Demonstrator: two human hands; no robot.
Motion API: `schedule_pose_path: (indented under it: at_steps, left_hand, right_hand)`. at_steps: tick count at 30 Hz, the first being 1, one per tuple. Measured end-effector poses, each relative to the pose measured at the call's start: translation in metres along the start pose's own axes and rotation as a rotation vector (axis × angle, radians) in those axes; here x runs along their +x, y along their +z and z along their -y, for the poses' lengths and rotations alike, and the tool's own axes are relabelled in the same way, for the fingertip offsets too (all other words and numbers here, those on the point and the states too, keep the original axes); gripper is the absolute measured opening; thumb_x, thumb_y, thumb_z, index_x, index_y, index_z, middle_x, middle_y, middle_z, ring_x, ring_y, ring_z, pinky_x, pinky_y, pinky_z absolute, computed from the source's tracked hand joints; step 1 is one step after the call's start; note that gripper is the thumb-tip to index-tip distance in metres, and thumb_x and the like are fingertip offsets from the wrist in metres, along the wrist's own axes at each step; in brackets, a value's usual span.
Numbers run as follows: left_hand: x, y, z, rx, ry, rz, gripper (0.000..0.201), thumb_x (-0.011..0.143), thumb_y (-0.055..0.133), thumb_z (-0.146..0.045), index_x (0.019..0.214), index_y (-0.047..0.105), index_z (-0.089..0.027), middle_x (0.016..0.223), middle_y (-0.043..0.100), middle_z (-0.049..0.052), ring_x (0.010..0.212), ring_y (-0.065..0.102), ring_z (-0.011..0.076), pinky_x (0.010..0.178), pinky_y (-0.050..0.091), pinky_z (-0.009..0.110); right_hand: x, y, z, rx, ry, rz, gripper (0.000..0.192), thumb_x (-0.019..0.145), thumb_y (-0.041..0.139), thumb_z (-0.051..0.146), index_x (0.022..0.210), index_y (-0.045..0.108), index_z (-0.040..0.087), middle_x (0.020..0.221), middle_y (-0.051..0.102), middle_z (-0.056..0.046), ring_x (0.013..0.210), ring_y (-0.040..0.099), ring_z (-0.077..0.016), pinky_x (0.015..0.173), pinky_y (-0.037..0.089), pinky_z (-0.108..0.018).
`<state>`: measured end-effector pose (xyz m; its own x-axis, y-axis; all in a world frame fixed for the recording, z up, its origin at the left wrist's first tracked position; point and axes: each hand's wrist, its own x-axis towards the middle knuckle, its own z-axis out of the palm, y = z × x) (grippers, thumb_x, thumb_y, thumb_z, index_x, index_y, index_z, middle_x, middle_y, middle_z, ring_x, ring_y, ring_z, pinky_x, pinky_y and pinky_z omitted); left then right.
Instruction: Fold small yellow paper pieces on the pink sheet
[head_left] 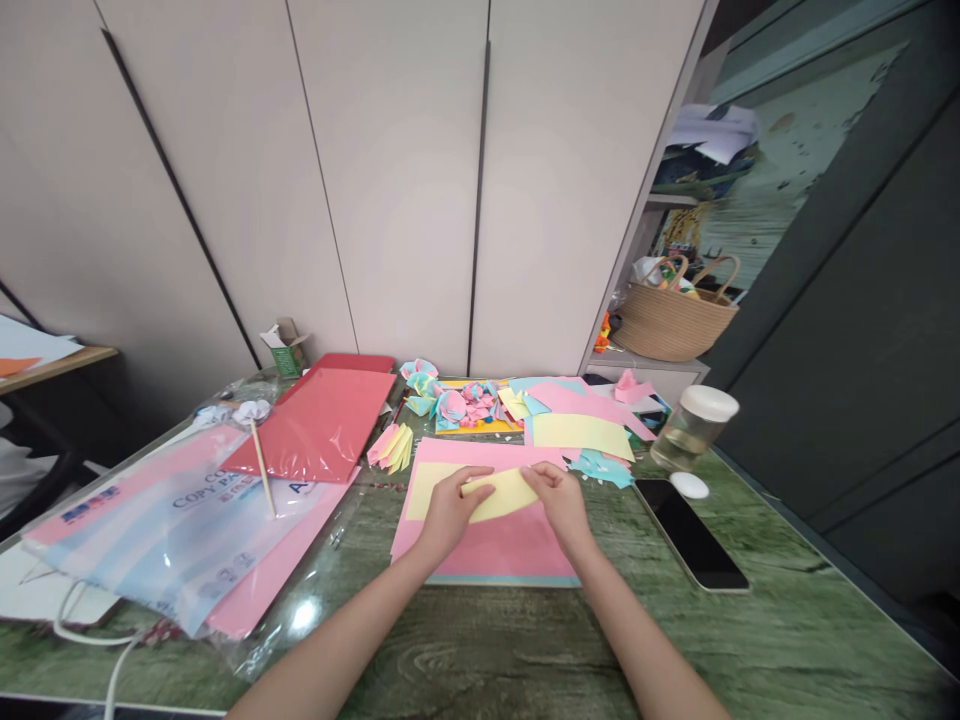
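Between my two hands is a folded strip of yellow paper (504, 494), held over a stack of pink paper (510, 555). My left hand (452, 508) pinches its left end with thumb and fingers. At the other end, my right hand (556, 497) grips the strip's upper corner between thumb and fingertips. Another yellow piece (425, 490) lies flat on the pink stack, partly behind my left hand. A bluish sheet edge shows under the stack's front.
Paper flowers (452, 408) and folded yellow-pink strips (391, 447) lie behind. Left are a red folder (330, 420), a wooden stick (262, 468) and a plastic copy-paper bag (172, 530). Right stand a phone (691, 535), a white lid (688, 486) and a clear jar (694, 430).
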<state>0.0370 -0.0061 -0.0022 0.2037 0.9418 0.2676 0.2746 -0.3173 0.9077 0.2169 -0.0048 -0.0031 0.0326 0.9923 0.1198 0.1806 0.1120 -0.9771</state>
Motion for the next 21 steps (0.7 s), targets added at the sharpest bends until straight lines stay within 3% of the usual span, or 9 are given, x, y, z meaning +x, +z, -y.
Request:
schedule_pose_path:
  at_steps: [12,21]
  left_hand:
    - [0.004,0.003,0.014,-0.101,-0.187,0.046,0.030,0.087,0.051,-0.034,0.109,0.053,-0.014,0.101,0.058,0.005,0.082,0.059,0.0152,0.069,0.051,0.033]
    - [0.006,-0.003,0.011,-0.119,-0.193,0.079,0.029,0.086,0.052,-0.034,0.108,0.054,-0.014,0.103,0.058,0.006,0.085,0.058,0.0160,0.072,0.051,0.034]
  right_hand:
    - [-0.001,0.001,-0.001,0.040,-0.013,-0.042,0.027,0.086,0.051,0.036,0.100,0.056,0.014,0.095,0.059,-0.003,0.079,0.058,-0.0132,0.070,0.050,-0.031]
    - [-0.001,-0.005,0.007,0.103,-0.071,0.035,0.035,0.077,0.060,0.041,0.104,0.057,0.019,0.061,0.058,0.004,0.060,0.056,-0.0119,0.056,0.043,-0.024]
